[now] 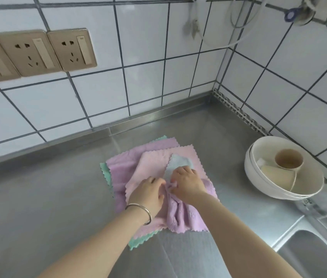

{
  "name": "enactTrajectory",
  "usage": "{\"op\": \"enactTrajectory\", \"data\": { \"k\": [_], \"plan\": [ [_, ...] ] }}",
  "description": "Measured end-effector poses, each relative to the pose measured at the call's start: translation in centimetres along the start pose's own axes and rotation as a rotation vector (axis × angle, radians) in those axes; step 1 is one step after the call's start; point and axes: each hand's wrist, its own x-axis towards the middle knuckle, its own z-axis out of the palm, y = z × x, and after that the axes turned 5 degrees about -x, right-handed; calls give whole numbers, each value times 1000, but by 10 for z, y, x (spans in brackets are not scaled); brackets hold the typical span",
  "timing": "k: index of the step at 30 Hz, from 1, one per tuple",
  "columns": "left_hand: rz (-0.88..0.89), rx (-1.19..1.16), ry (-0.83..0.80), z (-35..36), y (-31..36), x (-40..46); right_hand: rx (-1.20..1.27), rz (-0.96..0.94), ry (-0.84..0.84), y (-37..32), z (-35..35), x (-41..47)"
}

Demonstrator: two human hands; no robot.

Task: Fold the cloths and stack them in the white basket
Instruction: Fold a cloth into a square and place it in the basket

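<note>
- Steel counter (pixel 38 197) carries a fanned pile: green cloth (pixel 104 173) lowest, lilac cloth (pixel 122 165), pink cloth (pixel 150 163), pale blue cloth (pixel 178 162).
- Left hand (pixel 148 194) pinches bunched lilac fabric.
- Right hand (pixel 187 182) pinches the same bunch.
- White bowls (pixel 309 189) sit right.

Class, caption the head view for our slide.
Both hands, left and right, gather a purple cloth atop a pile on the counter.

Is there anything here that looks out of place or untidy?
Yes. The cloths lie in a skewed pile on the counter, and the purple one is bunched under both hands, left and right. A cup lies tipped inside the white bowl.
</note>
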Motion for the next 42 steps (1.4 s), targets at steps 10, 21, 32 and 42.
{"op": "enactTrajectory", "data": {
  "k": [10,21,32,42],
  "plan": [
    [379,-4,228,-30,-10,-5,196,-234,113,-11,-89,-51],
    [70,-373,442,-135,-83,-115,627,-487,-28,-130,-194,-57],
    [-201,-107,684,-258,-217,-235,2,-251,85,-248,-179,9],
    [-99,-31,993,-260,-245,-323,179,-561,767,-305,-141,-17]
  ]
}}
